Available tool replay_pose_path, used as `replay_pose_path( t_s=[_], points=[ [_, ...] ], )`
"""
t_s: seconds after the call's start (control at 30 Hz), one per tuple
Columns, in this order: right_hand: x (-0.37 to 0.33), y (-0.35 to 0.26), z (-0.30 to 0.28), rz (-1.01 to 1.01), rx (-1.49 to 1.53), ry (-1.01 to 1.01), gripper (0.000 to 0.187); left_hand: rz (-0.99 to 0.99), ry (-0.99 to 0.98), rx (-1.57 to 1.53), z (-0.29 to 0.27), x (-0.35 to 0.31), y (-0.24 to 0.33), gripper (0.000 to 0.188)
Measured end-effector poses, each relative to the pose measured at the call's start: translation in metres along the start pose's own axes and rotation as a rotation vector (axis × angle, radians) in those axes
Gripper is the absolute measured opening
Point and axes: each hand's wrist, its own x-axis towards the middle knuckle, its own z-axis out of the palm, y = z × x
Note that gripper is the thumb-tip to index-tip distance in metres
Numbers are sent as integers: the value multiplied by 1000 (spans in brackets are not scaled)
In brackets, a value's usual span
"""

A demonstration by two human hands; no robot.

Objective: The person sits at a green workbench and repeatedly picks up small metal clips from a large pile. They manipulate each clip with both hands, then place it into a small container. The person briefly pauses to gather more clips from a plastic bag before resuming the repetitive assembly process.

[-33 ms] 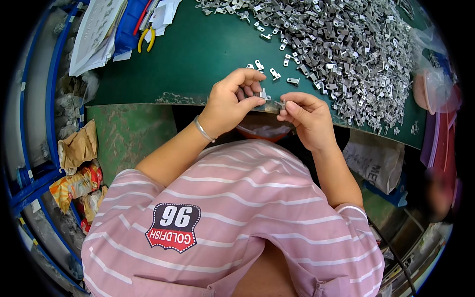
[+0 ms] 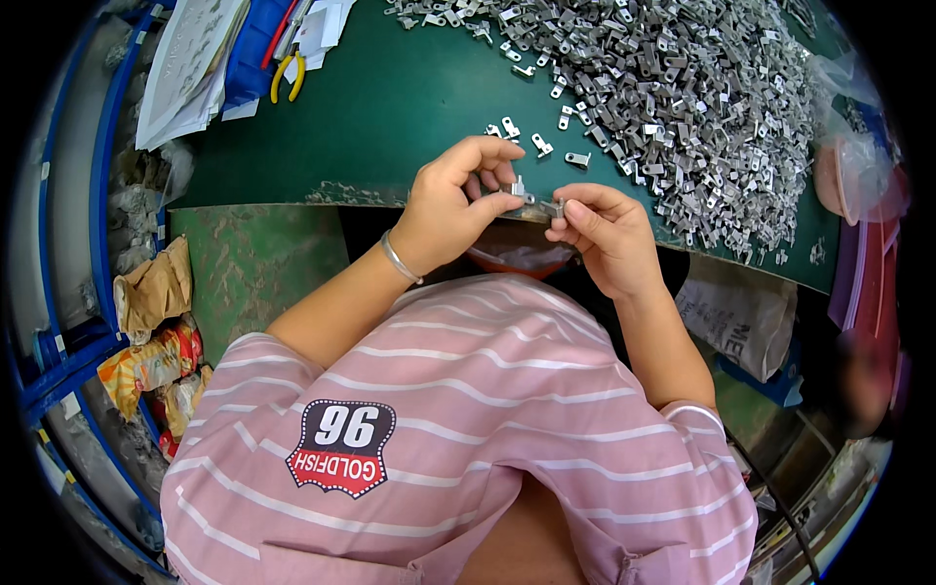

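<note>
My left hand (image 2: 451,200) is closed at the table's near edge, with a small silver metal bracket (image 2: 518,188) between thumb and fingers. Just right of it, my right hand (image 2: 618,239) pinches a second metal bracket (image 2: 552,208) between thumb and forefinger. The two pieces come close together; whether they touch I cannot tell. Beyond my fingers lie a few loose brackets (image 2: 542,145) on the green tabletop (image 2: 390,107). A large heap of similar brackets (image 2: 702,117) covers the table's right side.
Yellow-handled pliers (image 2: 289,78) lie at the far left, beside a blue tray (image 2: 255,54) and stacked papers (image 2: 185,73). Below the table edge, an orange-rimmed container (image 2: 522,265) shows partly. Blue shelving (image 2: 104,185) stands left; a pink container (image 2: 832,180) sits right.
The bracket in my right fingers has turned slightly and shows more of itself. The left hand's bracket shifts very little; the hands stay almost where they were.
</note>
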Motion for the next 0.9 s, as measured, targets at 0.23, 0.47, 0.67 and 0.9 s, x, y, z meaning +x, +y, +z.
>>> replay_pose_path(
  t_s=[0.23, 0.47, 0.67, 0.9],
  points=[
    [-11, -9, 9, -459, -1094, -3, 20, 253, -106, 275, -3, -16, 1, 29],
    [28, -1, -5, -939, -1521, 250, 33, 262, 19, 468, 10, -6, 5, 24],
    [3, -2, 3, -807, -1371, -177, 20, 391, -268, 517, -4, -17, 0, 20],
    [50, -3, 13, -1009, -1381, 28, 20, 334, 109, 547, 4, 28, -1, 18]
  ],
)
